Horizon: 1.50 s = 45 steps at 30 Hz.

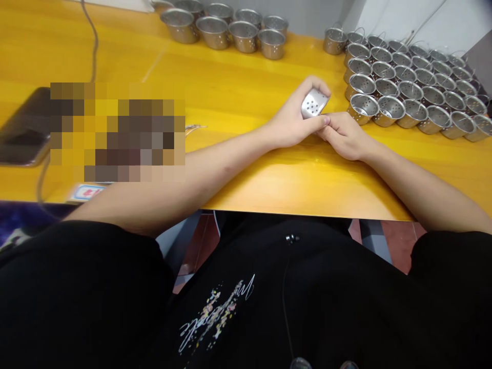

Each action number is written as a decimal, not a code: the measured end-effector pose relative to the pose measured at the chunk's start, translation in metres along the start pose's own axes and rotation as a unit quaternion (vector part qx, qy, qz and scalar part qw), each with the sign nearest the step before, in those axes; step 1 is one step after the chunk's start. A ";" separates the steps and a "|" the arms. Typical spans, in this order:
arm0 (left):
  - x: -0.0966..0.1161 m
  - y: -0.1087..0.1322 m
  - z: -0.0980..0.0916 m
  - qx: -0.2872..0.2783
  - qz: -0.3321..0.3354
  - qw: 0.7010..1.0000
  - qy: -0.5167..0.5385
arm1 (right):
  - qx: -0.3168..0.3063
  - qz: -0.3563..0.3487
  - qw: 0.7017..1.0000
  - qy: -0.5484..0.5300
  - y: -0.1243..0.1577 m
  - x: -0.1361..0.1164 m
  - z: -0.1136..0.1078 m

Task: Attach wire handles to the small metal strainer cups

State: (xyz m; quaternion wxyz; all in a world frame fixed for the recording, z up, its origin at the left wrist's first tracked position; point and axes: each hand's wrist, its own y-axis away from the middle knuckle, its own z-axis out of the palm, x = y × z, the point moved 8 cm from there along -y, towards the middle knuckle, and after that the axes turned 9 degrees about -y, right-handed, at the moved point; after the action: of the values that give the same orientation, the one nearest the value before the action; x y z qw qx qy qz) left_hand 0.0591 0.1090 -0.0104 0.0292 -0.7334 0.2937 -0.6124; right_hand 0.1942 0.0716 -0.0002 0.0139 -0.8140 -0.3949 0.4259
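A small metal cup with holes punched in it (314, 104) is tipped on its side above the yellow table. My left hand (294, 119) is wrapped around this cup, with the fingers curled over its far side and the thumb along the near side. Right beside it, my right hand (345, 135) is closed, with thumb and forefinger pressed together at the cup's lower edge, against the tip of my left thumb. Whatever lies between those right fingers is hidden. Thin wire pieces (195, 128) lie on the table left of my hands, partly behind my left forearm.
Rows of perforated metal cups with wire handles (433, 119) stand close together at the right. More cups (246, 38) line the back of the table (246, 179). A dark flat device (25, 128) and a cable (94, 46) are at the left, near a blurred-out patch.
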 end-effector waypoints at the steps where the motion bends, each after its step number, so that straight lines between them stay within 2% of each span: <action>1: 0.000 0.000 0.000 0.001 -0.002 1.000 0.000 | -0.001 -0.001 1.000 0.002 0.000 0.000 0.000; 11: -0.007 -0.003 0.002 0.000 0.023 1.000 -0.017 | -0.006 0.011 1.000 0.007 -0.001 0.000 -0.001; 21: -0.010 -0.004 0.004 -0.004 0.049 0.998 -0.033 | 0.018 0.013 1.000 -0.018 0.002 0.005 0.000; 25: -0.003 0.002 0.001 0.019 0.024 1.000 -0.007 | 0.039 0.020 0.998 -0.052 0.002 0.005 -0.003; 31: 0.006 0.010 -0.001 0.031 -0.023 0.999 0.025 | 0.042 0.049 0.997 -0.048 0.001 0.002 -0.003; 35: 0.006 0.011 0.000 0.035 -0.055 0.997 0.033 | 0.049 0.042 0.997 -0.051 0.001 0.002 -0.003; 42: 0.002 0.012 0.005 0.030 -0.069 0.994 0.079 | 0.062 0.026 0.996 -0.058 0.001 0.007 -0.005; 45: -0.003 0.011 0.007 0.029 -0.085 0.991 0.096 | 0.069 0.040 0.994 -0.070 0.002 0.008 -0.006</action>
State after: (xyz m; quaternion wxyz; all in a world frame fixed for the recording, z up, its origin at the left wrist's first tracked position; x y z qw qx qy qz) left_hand 0.0610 0.0991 -0.0196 -0.0299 -0.6920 0.2141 -0.6888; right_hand 0.2022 0.0777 -0.0023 0.0254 -0.7941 -0.3318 0.5085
